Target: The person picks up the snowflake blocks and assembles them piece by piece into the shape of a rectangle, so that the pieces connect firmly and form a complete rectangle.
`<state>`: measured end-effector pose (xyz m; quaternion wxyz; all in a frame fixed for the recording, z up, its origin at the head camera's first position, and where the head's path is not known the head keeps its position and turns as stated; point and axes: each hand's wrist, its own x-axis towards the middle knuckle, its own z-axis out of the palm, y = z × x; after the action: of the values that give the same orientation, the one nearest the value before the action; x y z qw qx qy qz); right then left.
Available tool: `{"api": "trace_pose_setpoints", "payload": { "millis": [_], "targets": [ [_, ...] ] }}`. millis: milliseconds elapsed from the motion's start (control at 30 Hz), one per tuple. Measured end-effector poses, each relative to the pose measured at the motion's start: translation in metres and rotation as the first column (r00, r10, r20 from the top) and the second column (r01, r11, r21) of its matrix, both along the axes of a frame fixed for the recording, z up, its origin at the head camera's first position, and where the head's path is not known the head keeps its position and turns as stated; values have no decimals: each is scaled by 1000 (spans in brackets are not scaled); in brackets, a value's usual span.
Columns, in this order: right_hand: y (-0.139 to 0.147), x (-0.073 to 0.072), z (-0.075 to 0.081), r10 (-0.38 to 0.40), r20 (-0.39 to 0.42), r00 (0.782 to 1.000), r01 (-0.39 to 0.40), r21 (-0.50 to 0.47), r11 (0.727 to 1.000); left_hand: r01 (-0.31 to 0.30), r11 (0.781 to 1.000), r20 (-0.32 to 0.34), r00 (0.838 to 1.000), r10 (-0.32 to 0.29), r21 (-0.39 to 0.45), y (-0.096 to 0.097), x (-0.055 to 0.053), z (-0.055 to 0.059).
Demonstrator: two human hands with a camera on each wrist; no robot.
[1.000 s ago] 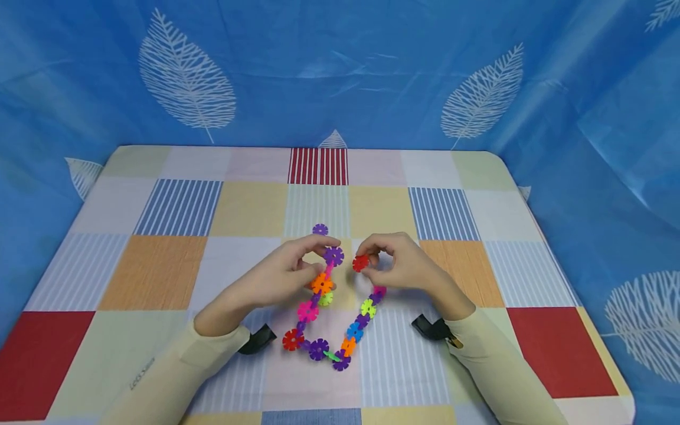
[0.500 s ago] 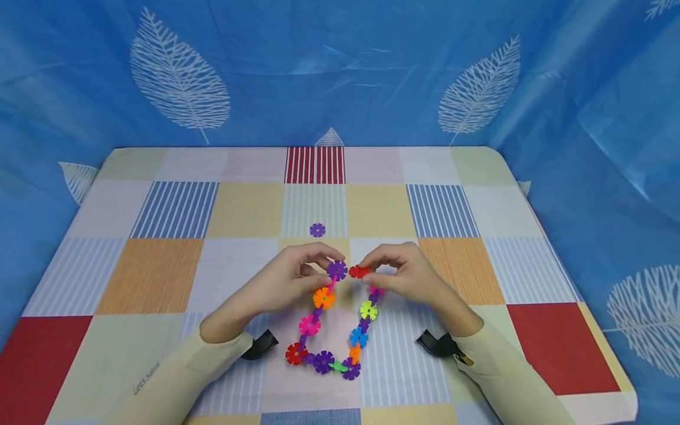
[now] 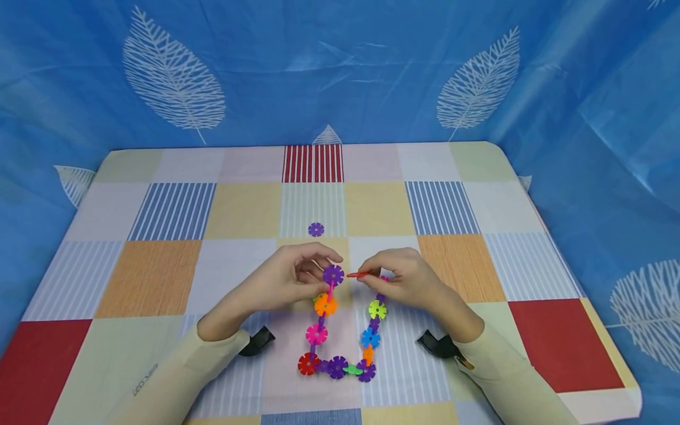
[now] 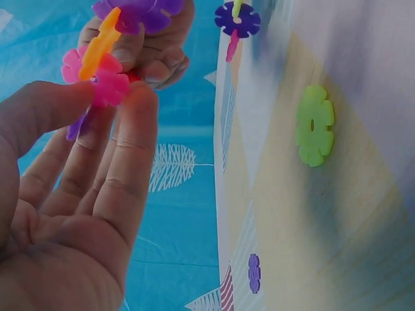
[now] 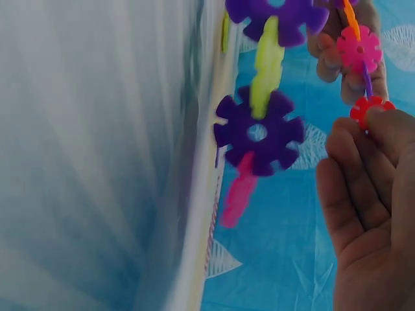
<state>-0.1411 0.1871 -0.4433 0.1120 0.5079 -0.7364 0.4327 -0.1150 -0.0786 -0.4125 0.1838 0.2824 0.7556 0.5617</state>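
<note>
My left hand (image 3: 297, 277) pinches the upper left end of a chain of notched plastic snowflake discs between thumb and fingertips. In the left wrist view its tips grip a pink disc (image 4: 111, 84); a purple disc (image 3: 333, 275) stands at that end. My right hand (image 3: 401, 274) pinches a loose-looking red disc (image 3: 357, 274), edge-on in the head view and close to the purple disc. Whether the two touch, I cannot tell. The chain hangs in a U through a lower red disc (image 3: 309, 364) and a blue disc (image 3: 370, 338) to a pink end piece below my right hand.
A single purple disc (image 3: 316, 229) lies on the checked tablecloth (image 3: 244, 209) beyond the hands. A green disc (image 4: 315, 126) lies on the cloth, mostly hidden by the left hand in the head view. Blue leaf-patterned curtain (image 3: 340, 71) rises behind the table.
Both hands have come slightly nearer the body. The red disc has turned from face-on to edge-on and moved close to the purple disc. The chain's lower part has swung right.
</note>
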Motion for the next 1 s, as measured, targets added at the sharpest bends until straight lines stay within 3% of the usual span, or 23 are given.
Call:
{"api": "trace_pose_setpoints", "payload": {
  "millis": [167,400,600,1000],
  "targets": [
    [-5,5,3,-27,-49,998,28,16,999,-3,1000,-11,1000,3,-6,0,-1,0],
    [-8,10,6,-76,-81,994,77,9,997,-15,999,61,998,13,30,1,0,0],
    [-10,11,5,-74,-61,995,74,2,997,-42,999,98,994,40,18,2,0,-1],
    [-9,10,3,-60,-38,998,60,3,998,-45,999,-3,999,45,5,1,-1,-2]
  ]
}}
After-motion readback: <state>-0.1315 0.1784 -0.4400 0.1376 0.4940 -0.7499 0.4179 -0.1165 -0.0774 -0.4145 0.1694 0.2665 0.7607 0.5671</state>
